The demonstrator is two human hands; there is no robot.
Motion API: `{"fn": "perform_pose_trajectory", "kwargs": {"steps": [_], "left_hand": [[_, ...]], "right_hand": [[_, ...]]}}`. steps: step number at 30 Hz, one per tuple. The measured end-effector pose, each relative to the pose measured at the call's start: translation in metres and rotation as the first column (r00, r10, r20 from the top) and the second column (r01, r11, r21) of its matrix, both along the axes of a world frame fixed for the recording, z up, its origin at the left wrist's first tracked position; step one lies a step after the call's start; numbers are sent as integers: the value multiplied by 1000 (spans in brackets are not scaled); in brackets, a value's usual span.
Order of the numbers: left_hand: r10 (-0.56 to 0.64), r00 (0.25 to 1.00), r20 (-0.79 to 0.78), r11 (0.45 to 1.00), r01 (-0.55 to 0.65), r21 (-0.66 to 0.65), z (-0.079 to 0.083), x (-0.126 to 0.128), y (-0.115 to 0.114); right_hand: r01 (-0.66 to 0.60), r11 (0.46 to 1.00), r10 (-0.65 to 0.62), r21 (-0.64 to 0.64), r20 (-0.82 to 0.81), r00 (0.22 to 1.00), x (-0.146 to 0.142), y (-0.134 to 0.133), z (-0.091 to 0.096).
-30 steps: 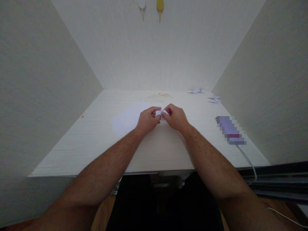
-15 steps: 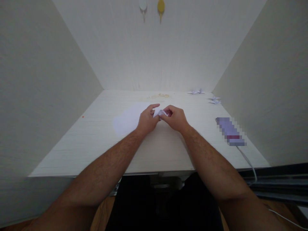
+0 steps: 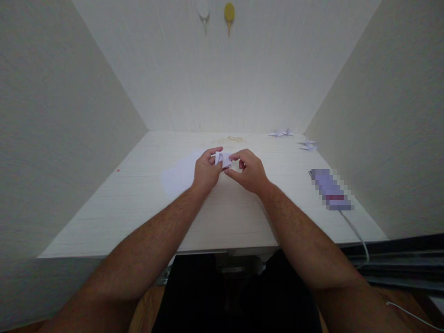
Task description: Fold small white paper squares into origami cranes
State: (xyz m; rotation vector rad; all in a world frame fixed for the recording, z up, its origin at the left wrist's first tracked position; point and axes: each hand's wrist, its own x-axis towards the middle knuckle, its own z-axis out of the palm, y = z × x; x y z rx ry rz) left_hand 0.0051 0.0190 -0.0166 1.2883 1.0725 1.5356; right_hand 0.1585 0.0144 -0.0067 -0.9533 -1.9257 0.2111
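Note:
A small white folded paper (image 3: 224,160) is held up between my hands over the middle of the desk, creased into layers. My left hand (image 3: 207,171) grips its left side, thumb in front and fingers behind. At the right edge of the paper, my right hand (image 3: 250,171) has its index fingertip on the upper corner and its thumb at the lower corner, with a gap between these two digits. White paper sheets (image 3: 178,175) lie flat on the desk beside and partly behind my left hand.
Several folded paper cranes (image 3: 308,145) stand at the back right of the white desk (image 3: 229,222). A blurred-out phone (image 3: 331,189) with a white cable (image 3: 355,229) lies near the right wall. Two hooks, one yellow (image 3: 229,12), hang on the back wall.
The folded paper has turned to show a flatter, squarer face and shifted slightly left with my left hand. My right thumb and index finger have spread apart.

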Motion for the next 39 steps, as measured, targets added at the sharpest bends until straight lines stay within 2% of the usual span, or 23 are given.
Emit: {"fn": "perform_pose_trajectory", "kwargs": {"steps": [3, 11, 14, 18, 20, 23, 32, 36, 39], "left_hand": [[17, 997, -76, 999, -14, 42, -2, -1, 1], [65, 979, -192, 995, -48, 91, -3, -2, 1], [49, 988, -149, 997, -39, 70, -2, -1, 0], [6, 1000, 5, 998, -6, -69, 2, -2, -1], [-14, 996, 84, 991, 25, -128, 4, -4, -2], [-40, 991, 125, 985, 61, -164, 6, -6, -3], [-126, 990, 65, 976, 135, -172, 4, -2, -5], [-193, 977, 86, 972, 203, -122, 5, -4, -6], [-241, 967, 80, 965, 248, -90, 7, -3, -9]], "right_hand": [[-3, 1000, 3, -14, 4, 1000, -2, -2, 1], [93, 993, -95, -75, -18, 995, -5, -1, 1], [70, 995, -74, -75, -49, 996, -4, -1, 1], [-26, 998, 23, -53, -42, 999, -1, 0, -1], [-19, 998, 16, -60, -59, 998, 0, 2, -3], [15, 998, -20, -64, -78, 997, 1, 4, -5], [-27, 999, 28, 30, -41, 999, -1, 4, -4], [36, 997, -43, -68, -107, 993, 0, 5, -5], [24, 992, -36, -123, -95, 995, 0, 5, -4]]}}
